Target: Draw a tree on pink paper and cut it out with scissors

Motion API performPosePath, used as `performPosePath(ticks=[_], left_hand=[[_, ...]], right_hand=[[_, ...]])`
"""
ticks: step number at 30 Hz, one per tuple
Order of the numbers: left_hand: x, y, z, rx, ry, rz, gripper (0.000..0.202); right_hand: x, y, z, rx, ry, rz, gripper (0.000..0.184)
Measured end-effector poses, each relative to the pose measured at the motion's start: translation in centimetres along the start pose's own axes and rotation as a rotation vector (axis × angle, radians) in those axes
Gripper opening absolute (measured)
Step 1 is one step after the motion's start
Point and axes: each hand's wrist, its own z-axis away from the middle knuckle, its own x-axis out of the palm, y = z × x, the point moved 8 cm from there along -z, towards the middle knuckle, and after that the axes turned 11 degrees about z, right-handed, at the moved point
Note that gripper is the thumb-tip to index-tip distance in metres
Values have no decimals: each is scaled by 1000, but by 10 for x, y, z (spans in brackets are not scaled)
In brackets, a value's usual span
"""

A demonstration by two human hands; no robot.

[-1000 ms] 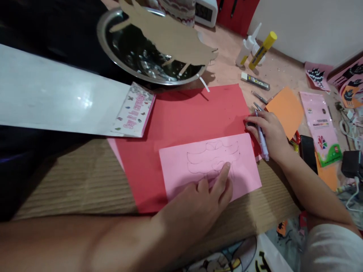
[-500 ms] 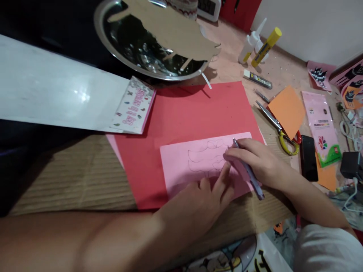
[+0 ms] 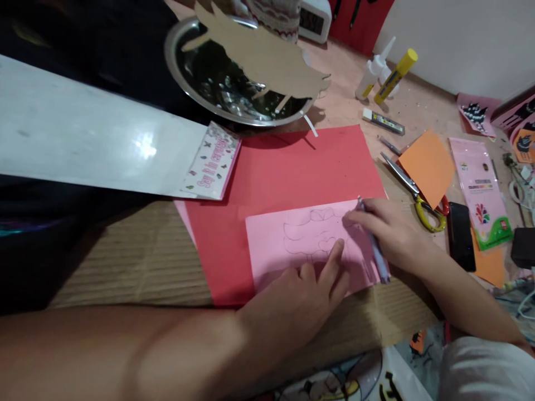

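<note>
A pink sheet (image 3: 267, 262) with thin line drawings lies on a larger red sheet (image 3: 309, 164). My left hand (image 3: 303, 295) rests on the pink sheet's lower part, its index finger stretched onto the drawing and the other fingers bent. At the right end of the sheet, my right hand (image 3: 388, 231) holds a slim purple-grey pencil (image 3: 378, 253), slanted between the fingers with one end pointing up and away. The fingertips of that hand are close to the paper; whether they touch it I cannot tell.
Corrugated cardboard (image 3: 125, 256) lies beneath. Right: scissors (image 3: 412, 181), orange paper (image 3: 428, 167), a phone (image 3: 461, 236), a pink packet (image 3: 480, 192). Behind: a metal bowl (image 3: 175, 61) under a cardboard cutout (image 3: 267, 53), a glue stick (image 3: 395, 78). Left: a long white board (image 3: 104, 139).
My right hand has shifted slightly up and right along the sheet, and its pencil stands steeper. My left hand stays almost in place. The view has moved a little.
</note>
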Motion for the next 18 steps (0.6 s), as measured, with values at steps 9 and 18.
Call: performPosePath(ticks=[9,18], left_hand=[[8,-1,1,-11,63,-32,53],[12,-1,2,-17,59,-27,51]], right_hand=[[-17,52,5,233,301,-29,17],[-16,26,20,212,303,-378,28]])
